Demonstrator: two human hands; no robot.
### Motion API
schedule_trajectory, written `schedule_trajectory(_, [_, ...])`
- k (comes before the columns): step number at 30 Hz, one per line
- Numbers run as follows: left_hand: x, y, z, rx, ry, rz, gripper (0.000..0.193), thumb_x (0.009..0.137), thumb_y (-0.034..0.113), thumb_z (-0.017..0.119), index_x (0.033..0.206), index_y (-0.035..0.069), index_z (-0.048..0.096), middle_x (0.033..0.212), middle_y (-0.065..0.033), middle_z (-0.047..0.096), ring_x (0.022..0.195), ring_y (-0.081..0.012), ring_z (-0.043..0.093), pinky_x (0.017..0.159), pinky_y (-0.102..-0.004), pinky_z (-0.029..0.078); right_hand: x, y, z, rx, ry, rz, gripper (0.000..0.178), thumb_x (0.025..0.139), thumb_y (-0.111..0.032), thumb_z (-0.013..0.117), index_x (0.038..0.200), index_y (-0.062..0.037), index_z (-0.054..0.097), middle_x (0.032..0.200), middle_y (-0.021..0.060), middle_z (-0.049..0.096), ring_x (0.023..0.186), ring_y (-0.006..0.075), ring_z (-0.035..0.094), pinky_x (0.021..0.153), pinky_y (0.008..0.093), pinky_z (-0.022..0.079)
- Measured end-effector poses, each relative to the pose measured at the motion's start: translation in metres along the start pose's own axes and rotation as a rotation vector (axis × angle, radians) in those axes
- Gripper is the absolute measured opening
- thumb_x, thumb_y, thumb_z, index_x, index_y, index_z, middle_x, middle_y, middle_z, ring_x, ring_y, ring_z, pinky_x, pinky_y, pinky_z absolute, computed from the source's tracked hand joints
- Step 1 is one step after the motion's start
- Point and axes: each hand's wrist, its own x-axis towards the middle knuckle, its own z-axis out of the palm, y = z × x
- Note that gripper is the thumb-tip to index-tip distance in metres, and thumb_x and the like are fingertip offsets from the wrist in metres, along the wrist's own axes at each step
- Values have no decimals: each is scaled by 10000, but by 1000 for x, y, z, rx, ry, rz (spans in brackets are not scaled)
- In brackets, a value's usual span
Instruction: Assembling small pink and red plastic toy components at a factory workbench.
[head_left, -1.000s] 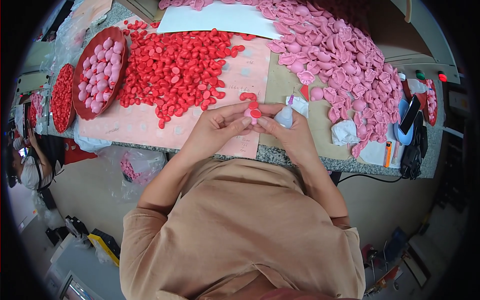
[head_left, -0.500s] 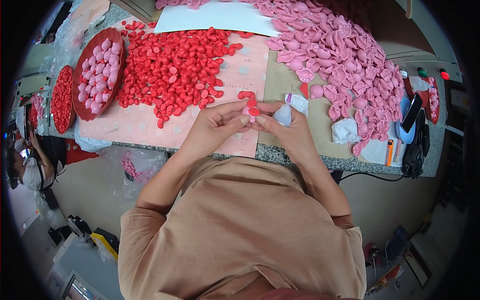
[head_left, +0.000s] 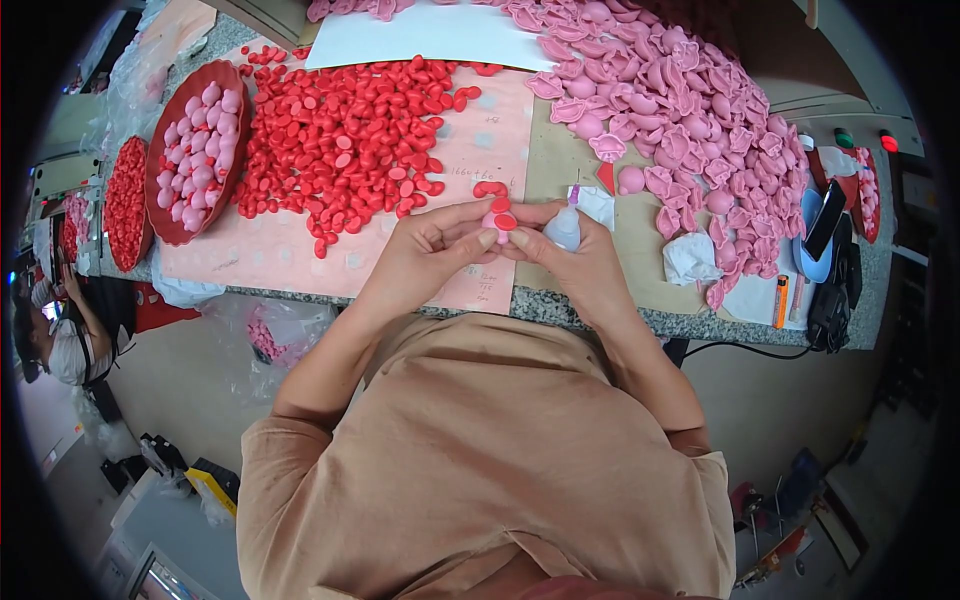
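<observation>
Pinching a small, rounded pink ball studded with smooth red ovals, the left hand meets the right hand near the front edge of the speckled stone counter. The right fingers grip a soft, cloudy bottle with a thin needle tip, while its thumb reaches the ball. Beyond lie glossy red bean-shaped pieces heaped on pink paper, ruffled pink pieces, crumpled tissue, and a scalloped red bowl of pink balls.
</observation>
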Motion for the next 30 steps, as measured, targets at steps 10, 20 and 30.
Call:
schedule_trajectory(10, [1, 0, -2, 23, -36, -35, 371, 936, 163, 481, 1250, -32, 452, 1108, -104, 591, 962, -172, 605, 819, -301, 527, 1, -3, 4, 20, 49, 4, 279, 863, -102, 601, 1073, 75, 554, 988, 127, 619, 829, 149, 628, 746, 266, 536])
schedule_trajectory(20, [1, 6, -5, 20, -95, -95, 381, 924, 215, 515, 1226, -16, 490, 1049, -88, 623, 966, -156, 615, 796, -265, 520, 0, -7, 3, -115, 36, -44, 232, 857, -99, 610, 1021, 61, 570, 940, 119, 628, 820, 162, 632, 735, 277, 538])
schedule_trajectory(30, [0, 7, -3, 59, -96, -95, 375, 917, 199, 530, 1226, -12, 500, 1041, -90, 632, 957, -168, 626, 789, -259, 516, -1, -2, -2, -187, 8, -47, 207, 855, -102, 616, 996, 47, 583, 913, 99, 630, 824, 151, 629, 740, 275, 533])
